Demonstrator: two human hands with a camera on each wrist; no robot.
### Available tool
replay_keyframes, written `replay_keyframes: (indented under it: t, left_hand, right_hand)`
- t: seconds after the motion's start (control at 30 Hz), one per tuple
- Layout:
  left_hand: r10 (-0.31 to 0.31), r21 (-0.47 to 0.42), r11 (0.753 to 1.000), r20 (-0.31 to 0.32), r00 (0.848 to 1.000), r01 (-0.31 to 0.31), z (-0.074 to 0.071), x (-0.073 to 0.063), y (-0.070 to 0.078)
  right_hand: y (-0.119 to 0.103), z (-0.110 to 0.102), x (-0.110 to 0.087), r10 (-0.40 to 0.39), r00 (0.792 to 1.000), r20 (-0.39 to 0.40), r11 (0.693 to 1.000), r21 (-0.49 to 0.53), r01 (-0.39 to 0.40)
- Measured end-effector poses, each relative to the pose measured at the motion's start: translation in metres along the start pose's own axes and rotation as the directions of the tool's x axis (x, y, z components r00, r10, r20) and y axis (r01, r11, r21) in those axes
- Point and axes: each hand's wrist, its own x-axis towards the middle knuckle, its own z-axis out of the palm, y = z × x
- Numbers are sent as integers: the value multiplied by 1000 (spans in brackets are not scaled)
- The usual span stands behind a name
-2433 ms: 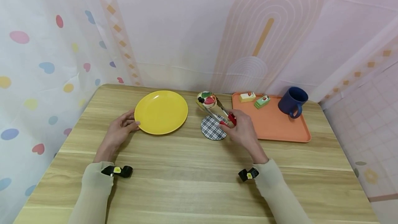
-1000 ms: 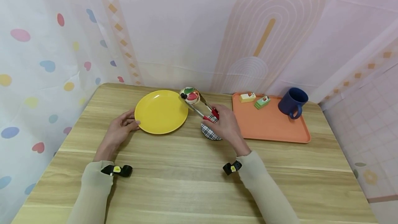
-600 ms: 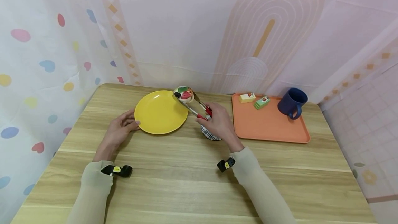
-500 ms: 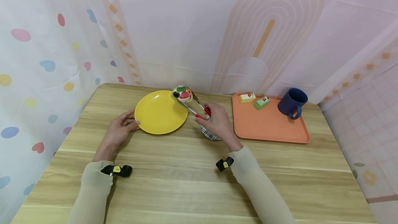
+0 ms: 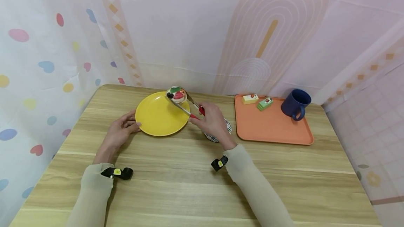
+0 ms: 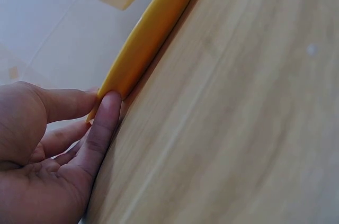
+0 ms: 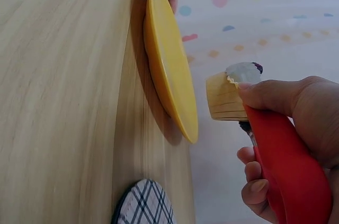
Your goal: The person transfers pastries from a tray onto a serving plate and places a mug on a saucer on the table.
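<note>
At the wooden table [image 5: 176, 185], your left hand [image 5: 118, 133] pinches the round yellow plate [image 5: 156, 119]; above it, keep the fruit-topped cupcake [image 5: 176, 95] level, your right hand [image 5: 210, 121] gripping red-handled metal tongs [image 7: 288, 166].

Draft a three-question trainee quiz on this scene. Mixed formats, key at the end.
1. Open: Which hand holds the red-handled tongs?
2. True or false: The fruit-topped cupcake rests on the yellow plate.
3. Multiple choice: How many small cake pieces lie on the orange tray? a) one b) two c) four

Key
1. The right hand; the left hand is at the rim of the yellow plate.
2. False: the tongs grip it, and the right wrist view shows a gap between it and the plate.
3. b: one yellow, one green.
</note>
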Motion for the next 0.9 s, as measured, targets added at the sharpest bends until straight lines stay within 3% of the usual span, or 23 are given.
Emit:
replay_keyframes:
  t: [0.37,0.9]
  left_hand:
    - [13,8,1000,-2,1000,-13,-1,1,-1]
    - [18,17,1000,9,1000,-19,-1,1,-2]
  right_hand:
    - [-8,11,9,-1,1000,29,1000,-13,2]
    - [-10,28,20,59,996,69,998,-39,-57]
